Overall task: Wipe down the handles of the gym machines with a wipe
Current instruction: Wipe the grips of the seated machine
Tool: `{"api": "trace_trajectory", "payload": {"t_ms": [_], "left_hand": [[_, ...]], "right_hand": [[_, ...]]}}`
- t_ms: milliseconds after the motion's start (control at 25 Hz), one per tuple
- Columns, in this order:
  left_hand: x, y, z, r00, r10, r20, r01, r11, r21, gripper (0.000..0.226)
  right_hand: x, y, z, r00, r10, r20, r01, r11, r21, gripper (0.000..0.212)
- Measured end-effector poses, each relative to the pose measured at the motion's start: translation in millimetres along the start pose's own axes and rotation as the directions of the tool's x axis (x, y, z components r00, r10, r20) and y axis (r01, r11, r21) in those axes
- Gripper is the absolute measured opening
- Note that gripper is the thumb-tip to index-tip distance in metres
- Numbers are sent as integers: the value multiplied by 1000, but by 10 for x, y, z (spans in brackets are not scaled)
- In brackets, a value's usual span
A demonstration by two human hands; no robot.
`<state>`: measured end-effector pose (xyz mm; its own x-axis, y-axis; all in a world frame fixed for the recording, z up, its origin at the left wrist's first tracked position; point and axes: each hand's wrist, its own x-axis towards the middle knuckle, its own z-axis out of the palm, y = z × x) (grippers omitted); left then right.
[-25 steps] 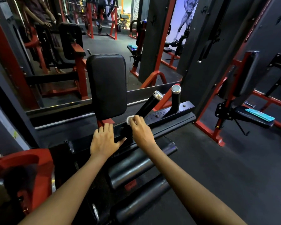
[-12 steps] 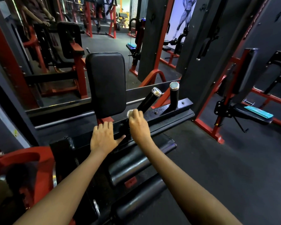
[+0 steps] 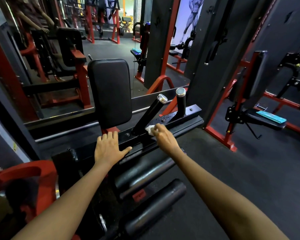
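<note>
at 8 o'clock a red machine part [image 3: 27, 172] curves up from the lower left corner. the left hand [image 3: 109, 147] lies flat on the black frame bar [image 3: 87, 153], fingers straight and close together, thumb spread toward 3 o'clock. at 12 o'clock from it stands an upright black pad [image 3: 110, 92] on a red post. at 6 o'clock from the hands, 2 black foam rollers [image 3: 145, 172] lie side by side.

just right of centre, the right hand [image 3: 164, 138] has its fingers curled round a white wipe [image 3: 150, 129], pressing it against the base of the slanted handle [image 3: 150, 113], a black grip with a silver cap that leans toward 1 o'clock. just beside it at 2 o'clock stands the upright handle [image 3: 181, 101], also silver-capped, untouched. both rise from a black plate [image 3: 193, 110].

at 3 o'clock a black bench seat [image 3: 260, 119] on a red frame carries a teal cloth [image 3: 271, 116]. nothing in view serves as a container.
</note>
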<state>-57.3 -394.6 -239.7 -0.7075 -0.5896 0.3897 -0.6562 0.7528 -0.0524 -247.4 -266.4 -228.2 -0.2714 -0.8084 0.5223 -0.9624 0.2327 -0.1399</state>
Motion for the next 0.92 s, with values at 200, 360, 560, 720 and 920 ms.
{"api": "trace_trajectory", "payload": {"t_ms": [200,360,560,720,920], "left_hand": [[1,4,-23,1000,4,4,-4,1000,9,77],[3,14,-40,1000,2,1,-2,1000,12,77],[1,19,-60,1000,-1,18,1,1000,23,79],[-6,19,-56,1000,-6,6,6,1000,15,79],[-7,17,-52,1000,3,3,-3,1000,8,79]], "right_hand": [[242,-178,128,921,374,109,-390,874,292,14],[200,-311,60,911,346,223,-404,855,325,20],[282,-351,1,618,623,480,-669,96,737,24],[419,-376,-193,537,538,650,-457,-462,760,31],[563,-250,-628,601,606,521,-366,-370,854,26]]}}
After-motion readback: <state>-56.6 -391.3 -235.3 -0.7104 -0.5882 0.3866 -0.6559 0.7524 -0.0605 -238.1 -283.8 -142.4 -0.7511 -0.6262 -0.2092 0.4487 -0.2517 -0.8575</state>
